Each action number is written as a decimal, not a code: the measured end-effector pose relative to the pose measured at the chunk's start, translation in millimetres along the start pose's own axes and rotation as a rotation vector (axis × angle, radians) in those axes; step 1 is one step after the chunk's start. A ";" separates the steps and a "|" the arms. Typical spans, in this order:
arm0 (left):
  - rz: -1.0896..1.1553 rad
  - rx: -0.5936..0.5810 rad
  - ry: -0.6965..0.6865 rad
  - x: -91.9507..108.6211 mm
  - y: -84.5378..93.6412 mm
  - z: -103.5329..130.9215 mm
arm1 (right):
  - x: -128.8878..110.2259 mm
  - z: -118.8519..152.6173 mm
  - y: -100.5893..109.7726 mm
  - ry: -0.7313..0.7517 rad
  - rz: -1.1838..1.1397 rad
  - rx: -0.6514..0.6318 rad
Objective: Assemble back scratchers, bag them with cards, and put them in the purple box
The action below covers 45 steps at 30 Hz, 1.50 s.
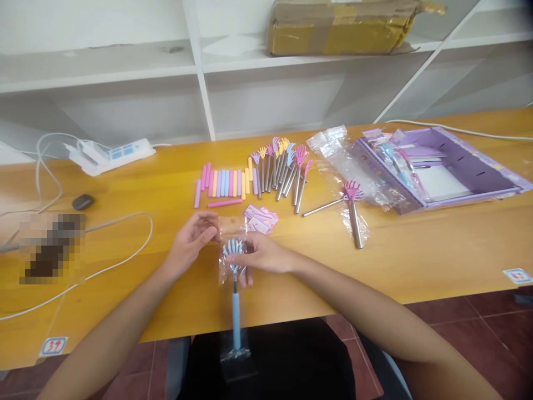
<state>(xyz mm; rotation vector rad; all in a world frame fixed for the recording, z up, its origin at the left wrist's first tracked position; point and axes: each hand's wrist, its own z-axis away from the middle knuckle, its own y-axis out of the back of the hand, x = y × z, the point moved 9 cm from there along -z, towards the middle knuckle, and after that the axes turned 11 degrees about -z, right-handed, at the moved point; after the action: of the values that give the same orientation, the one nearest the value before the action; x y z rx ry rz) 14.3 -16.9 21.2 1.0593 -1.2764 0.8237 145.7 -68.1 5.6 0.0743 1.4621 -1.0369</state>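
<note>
A light blue back scratcher (236, 316) lies inside a clear plastic bag (231, 223), its claw end up and its handle reaching past the table edge over my lap. My right hand (266, 253) is closed around the bagged claw, thumb across the front. At the bag's upper left edge, my left hand (195, 240) has its fingers curled in, with the tips against the plastic. Just beyond the hands are several small printed cards (261, 219). Farther back lie rows of coloured handle sleeves (225, 183) and a bunch of metal-stemmed back scratchers (281, 166).
To the right, two pink and purple scratchers (355, 216) lie by a pile of clear bags (353, 161). A purple box (470, 161) holds bagged scratchers and cards. A power strip (114, 154), cables and a dark earbud case (83, 201) are at left. A taped carton (341, 28) sits on the shelf.
</note>
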 end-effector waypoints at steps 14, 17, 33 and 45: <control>-0.226 -0.002 -0.102 4.7 -9.0 3.0 | -10.5 8.6 11.7 -0.043 0.354 -0.007; -0.333 0.001 -0.113 6.9 -7.4 1.7 | -50.0 18.5 44.4 0.130 0.869 0.387; -0.191 -0.130 -0.023 -10.3 -22.1 3.3 | -56.0 23.3 64.4 0.114 1.528 0.588; -0.170 0.091 0.094 -13.7 1.3 -0.2 | -48.7 18.5 65.4 0.165 1.400 0.491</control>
<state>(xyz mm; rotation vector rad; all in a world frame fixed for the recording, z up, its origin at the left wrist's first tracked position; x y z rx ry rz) 11.3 -15.3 7.9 1.1703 -1.0630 0.7982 210.0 -15.5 14.2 1.3465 0.8783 -0.1655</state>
